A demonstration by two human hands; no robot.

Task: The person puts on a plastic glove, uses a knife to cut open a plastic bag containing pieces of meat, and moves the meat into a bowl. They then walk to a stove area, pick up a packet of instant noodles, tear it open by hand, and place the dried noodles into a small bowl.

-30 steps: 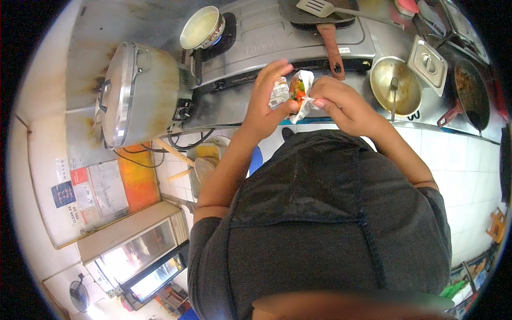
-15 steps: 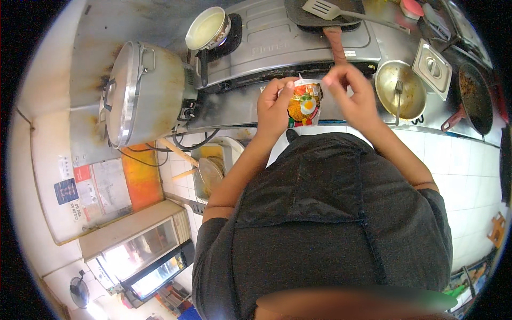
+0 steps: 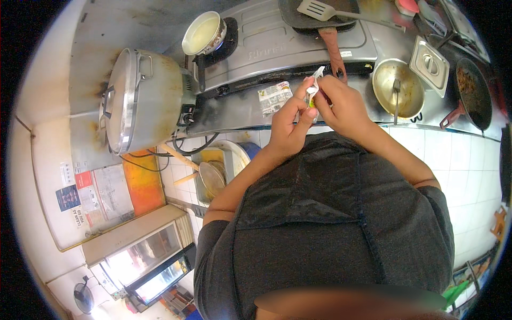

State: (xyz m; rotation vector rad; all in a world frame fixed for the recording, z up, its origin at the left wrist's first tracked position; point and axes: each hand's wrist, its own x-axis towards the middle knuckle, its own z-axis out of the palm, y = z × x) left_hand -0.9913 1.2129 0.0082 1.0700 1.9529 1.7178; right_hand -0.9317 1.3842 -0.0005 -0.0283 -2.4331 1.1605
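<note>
A long grey metal stove (image 3: 298, 40) runs along the top, with a big round silver cooking pot with a lid (image 3: 141, 101) beside it on the left. A flat black pan with a brown handle (image 3: 320, 18) sits on the stove, and a metal spatula (image 3: 325, 10) rests in it. A small cream pot of pale liquid (image 3: 204, 33) sits on a burner. A shiny round metal bowl (image 3: 397, 88) with a spoon in it stands at the right.

The left hand (image 3: 288, 125) and the right hand (image 3: 344, 104) meet over the counter edge. Both pinch a small crumpled packet, white with a bit of green (image 3: 314, 90) (it is mostly hidden by the fingers). The fingers are closed tight on it. Another small printed packet (image 3: 274, 97) lies flat on the counter, just left of the hands.
</note>
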